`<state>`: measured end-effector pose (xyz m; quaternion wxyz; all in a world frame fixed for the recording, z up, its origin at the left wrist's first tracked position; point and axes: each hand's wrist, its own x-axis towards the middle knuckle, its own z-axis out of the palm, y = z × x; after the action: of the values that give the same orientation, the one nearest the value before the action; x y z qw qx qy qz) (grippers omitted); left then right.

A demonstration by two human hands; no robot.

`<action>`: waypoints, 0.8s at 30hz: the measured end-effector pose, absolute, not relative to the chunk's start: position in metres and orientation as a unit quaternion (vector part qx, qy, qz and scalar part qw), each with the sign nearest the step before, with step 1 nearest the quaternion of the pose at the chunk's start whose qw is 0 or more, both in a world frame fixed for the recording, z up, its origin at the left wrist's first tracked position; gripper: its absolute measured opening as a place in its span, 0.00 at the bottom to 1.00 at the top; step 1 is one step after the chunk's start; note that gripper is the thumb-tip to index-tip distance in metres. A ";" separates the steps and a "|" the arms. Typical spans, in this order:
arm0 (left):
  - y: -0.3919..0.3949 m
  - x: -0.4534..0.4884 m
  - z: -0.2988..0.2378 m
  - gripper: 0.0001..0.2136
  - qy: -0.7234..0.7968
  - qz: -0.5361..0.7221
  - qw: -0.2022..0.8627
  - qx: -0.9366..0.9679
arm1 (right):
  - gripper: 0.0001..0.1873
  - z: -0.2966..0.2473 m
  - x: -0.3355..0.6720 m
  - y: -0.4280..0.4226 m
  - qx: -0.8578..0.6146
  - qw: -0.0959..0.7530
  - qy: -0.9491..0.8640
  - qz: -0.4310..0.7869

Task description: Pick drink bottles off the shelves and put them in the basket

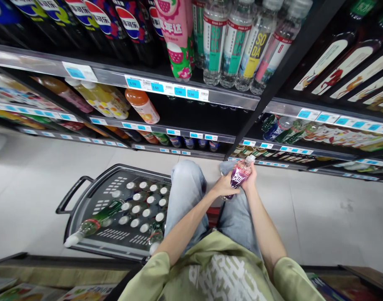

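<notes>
Above my right knee I hold a clear drink bottle (240, 174) with a purple label and a white cap, tilted with the cap pointing away from me. My left hand (224, 185) is wrapped round its lower part. My right hand (250, 177) grips its side near the shoulder, with some fingers hidden behind it. To my left on the floor stands a grey shopping basket (93, 188) holding several white-capped bottles (146, 212). A green-labelled bottle (98, 219) lies slanted across the basket, its cap over the rim.
Ahead, a dark shelf (191, 119) carries cola bottles (128, 25), soda water bottles (214, 46) and a lone orange drink bottle (142, 106). Dark bottles (338, 62) stand at the right. The basket's handle (70, 194) sticks out left. Behind me is a low display (53, 276).
</notes>
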<state>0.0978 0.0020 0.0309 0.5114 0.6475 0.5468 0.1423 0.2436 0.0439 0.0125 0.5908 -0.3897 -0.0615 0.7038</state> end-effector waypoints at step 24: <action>0.006 0.097 0.028 0.37 0.455 0.215 0.689 0.521 | 0.15 0.014 0.249 0.043 -0.386 0.596 -0.045 0.703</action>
<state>0.0969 0.0060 0.0283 0.6892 0.5212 0.4551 0.2148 0.2493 0.0427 0.0140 0.5957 -0.3859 -0.0449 0.7030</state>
